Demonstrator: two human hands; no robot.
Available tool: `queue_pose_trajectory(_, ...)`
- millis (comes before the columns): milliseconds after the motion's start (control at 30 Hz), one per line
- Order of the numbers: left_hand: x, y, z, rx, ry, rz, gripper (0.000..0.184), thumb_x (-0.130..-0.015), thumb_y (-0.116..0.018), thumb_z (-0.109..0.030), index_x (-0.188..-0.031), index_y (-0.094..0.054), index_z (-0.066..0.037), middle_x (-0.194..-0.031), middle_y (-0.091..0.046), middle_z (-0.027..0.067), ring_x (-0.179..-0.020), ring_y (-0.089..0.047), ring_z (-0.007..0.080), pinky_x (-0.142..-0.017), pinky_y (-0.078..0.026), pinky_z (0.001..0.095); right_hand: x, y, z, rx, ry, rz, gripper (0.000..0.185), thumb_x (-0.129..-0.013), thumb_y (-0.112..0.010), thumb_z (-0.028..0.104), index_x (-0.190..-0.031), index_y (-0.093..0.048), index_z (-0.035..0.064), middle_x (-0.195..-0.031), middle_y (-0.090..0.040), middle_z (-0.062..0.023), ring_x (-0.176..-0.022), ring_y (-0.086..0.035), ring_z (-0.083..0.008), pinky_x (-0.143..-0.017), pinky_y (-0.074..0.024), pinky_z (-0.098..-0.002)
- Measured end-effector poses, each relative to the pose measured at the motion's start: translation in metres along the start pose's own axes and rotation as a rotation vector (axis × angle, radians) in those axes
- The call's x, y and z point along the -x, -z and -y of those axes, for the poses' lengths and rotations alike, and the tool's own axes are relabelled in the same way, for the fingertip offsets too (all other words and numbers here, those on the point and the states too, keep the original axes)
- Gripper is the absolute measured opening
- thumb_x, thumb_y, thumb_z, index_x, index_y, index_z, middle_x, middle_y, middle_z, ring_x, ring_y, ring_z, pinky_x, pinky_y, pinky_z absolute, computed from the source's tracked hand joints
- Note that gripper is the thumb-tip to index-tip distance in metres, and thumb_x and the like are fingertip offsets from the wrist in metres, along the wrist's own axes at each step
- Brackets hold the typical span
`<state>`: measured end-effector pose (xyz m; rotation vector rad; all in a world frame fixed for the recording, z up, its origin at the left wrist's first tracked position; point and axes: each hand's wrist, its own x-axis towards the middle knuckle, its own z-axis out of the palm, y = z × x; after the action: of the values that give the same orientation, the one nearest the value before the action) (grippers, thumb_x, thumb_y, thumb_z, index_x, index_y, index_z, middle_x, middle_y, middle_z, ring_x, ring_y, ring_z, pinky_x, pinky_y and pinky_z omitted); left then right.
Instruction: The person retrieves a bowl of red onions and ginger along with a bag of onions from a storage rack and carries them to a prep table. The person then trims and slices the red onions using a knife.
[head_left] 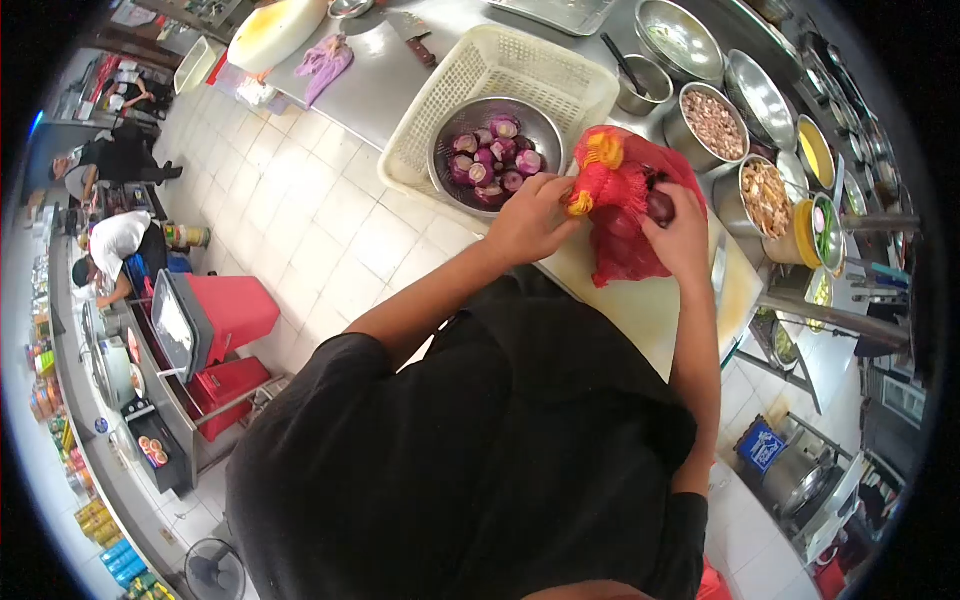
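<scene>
A red mesh bag [622, 247] with a yellow-orange trim lies over the cutting board [740, 290], dark onions showing inside. My left hand [532, 215] pinches the bag's gathered edge from the left. On the right side, my right hand [682, 232] has its fingers closed around a dark red onion [661, 207] at the bag. Just left of the bag, a metal colander [440, 160] holds several trimmed purple onions [485, 173] and rests in a white plastic basket [400, 150]. A knife blade [719, 265] lies on the board to the right of my right hand.
Metal pots of chopped food [713, 123] and mushroom-like pieces [764, 198] stand at the right. A knife [420, 45] and purple cloth [325, 66] lie beyond the basket. Two people [125, 245] [118, 160] work at the left, near a red bin [235, 312].
</scene>
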<state>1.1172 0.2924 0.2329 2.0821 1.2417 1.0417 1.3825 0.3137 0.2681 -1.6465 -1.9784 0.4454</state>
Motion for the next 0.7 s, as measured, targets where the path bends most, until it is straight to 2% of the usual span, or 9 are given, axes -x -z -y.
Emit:
queue_pose_trajectory(33, 0.004, 0.003, 0.003, -0.003, 0.000, -0.021, 0.056, -0.080, -0.075, -0.018, -0.128, -0.053, 0.000, -0.117, -0.057, 0.0206, -0.110, -0.055, 0.0393, -0.095, -0.046, 0.0437, 0.012, -0.006, -0.012, -0.123, 0.056, -0.164, 0.046, -0.077, -0.077, 0.013, -0.119, -0.060, 0.0044, -0.102, -0.065, -0.0132, -0.087, -0.066, -0.0250, -0.077, -0.0516, -0.0376)
queue_pose_trajectory(100, 0.012, 0.012, 0.011, -0.011, 0.029, -0.081, 0.052, -0.079, -0.076, -0.016, -0.125, -0.056, -0.001, -0.116, -0.058, 0.0197, -0.107, -0.057, 0.0380, -0.094, -0.047, 0.0423, 0.045, 0.010, -0.011, -0.645, -0.437, -0.120, 0.037, -0.085, -0.073, 0.013, -0.118, -0.059, 0.0021, -0.099, -0.064, -0.0102, -0.072, -0.061, -0.0159, -0.064, -0.0493, -0.0303)
queue_pose_trajectory(167, 0.016, 0.024, 0.025, -0.021, 0.077, -0.150, 0.048, -0.079, -0.076, -0.015, -0.122, -0.058, -0.001, -0.114, -0.059, 0.0188, -0.104, -0.058, 0.0366, -0.092, -0.048, 0.0410, 0.088, 0.024, -0.020, -0.902, -0.428, -0.196, 0.034, -0.091, -0.068, 0.014, -0.122, -0.057, 0.0029, -0.095, -0.063, -0.0083, -0.065, -0.055, -0.0116, -0.057, -0.0453, -0.0253)
queue_pose_trajectory(200, 0.016, 0.031, 0.036, -0.078, 0.002, -0.211, 0.044, -0.080, -0.075, -0.014, -0.119, -0.059, -0.001, -0.109, -0.061, 0.0171, -0.102, -0.059, 0.0357, -0.089, -0.050, 0.0413, 0.106, 0.024, -0.023, -0.923, -0.463, -0.227, 0.034, -0.092, -0.067, 0.014, -0.122, -0.056, 0.0026, -0.095, -0.063, -0.0085, -0.066, -0.056, -0.0123, -0.058, -0.0460, -0.0255)
queue_pose_trajectory(267, 0.014, 0.039, 0.034, -0.059, 0.017, -0.274, 0.037, -0.081, -0.074, -0.010, -0.115, -0.060, 0.000, -0.104, -0.062, 0.0171, -0.098, -0.061, 0.0350, -0.083, -0.051, 0.0405, 0.150, 0.023, -0.030, -0.946, -0.562, -0.320, 0.033, -0.094, -0.065, 0.013, -0.123, -0.053, 0.0019, -0.094, -0.063, -0.0087, -0.068, -0.058, -0.0137, -0.059, -0.0476, -0.0259)
queue_pose_trajectory(367, 0.014, 0.049, 0.021, 0.013, 0.080, -0.266, 0.034, -0.082, -0.073, -0.006, -0.113, -0.061, -0.001, -0.101, -0.063, 0.0170, -0.091, -0.063, 0.0326, -0.075, -0.053, 0.0368, 0.177, 0.001, -0.035, -1.033, -0.783, -0.226, 0.026, -0.094, -0.063, 0.012, -0.116, -0.053, 0.0031, -0.098, -0.064, -0.0103, -0.073, -0.062, -0.0171, -0.065, -0.0525, -0.0312)
queue_pose_trajectory(467, 0.002, 0.026, -0.015, 0.164, -0.117, -0.078, 0.038, -0.082, -0.075, -0.008, -0.117, -0.061, -0.003, -0.105, -0.061, 0.0149, -0.090, -0.063, 0.0293, -0.076, -0.053, 0.0352, 0.179, 0.000, -0.011, -1.212, -0.757, -0.172, 0.028, -0.093, -0.063, 0.009, -0.118, -0.054, 0.0017, -0.101, -0.065, -0.0106, -0.083, -0.064, -0.0180, -0.071, -0.0532, -0.0306)
queue_pose_trajectory(567, -0.001, -0.008, -0.052, 0.457, -0.067, 0.205, 0.057, -0.079, -0.077, -0.004, -0.131, -0.056, -0.006, -0.114, -0.060, 0.0125, -0.094, -0.061, 0.0222, -0.079, -0.053, 0.0318, 0.157, 0.001, 0.009, -1.269, -0.663, -0.113, 0.029, -0.092, -0.062, 0.006, -0.120, -0.054, 0.0005, -0.102, -0.065, -0.0112, -0.084, -0.064, -0.0186, -0.073, -0.0535, -0.0313)
queue_pose_trajectory(700, -0.008, -0.038, -0.060, 0.609, -0.067, 0.577, 0.070, -0.080, -0.078, -0.007, -0.142, -0.045, -0.008, -0.116, -0.060, 0.0112, -0.100, -0.062, 0.0207, -0.084, -0.054, 0.0332, 0.132, 0.008, 0.033, -1.233, -0.546, -0.115, 0.033, -0.091, -0.061, 0.001, -0.124, -0.053, -0.0006, -0.106, -0.064, -0.0114, -0.087, -0.065, -0.0189, -0.074, -0.0553, -0.0314)
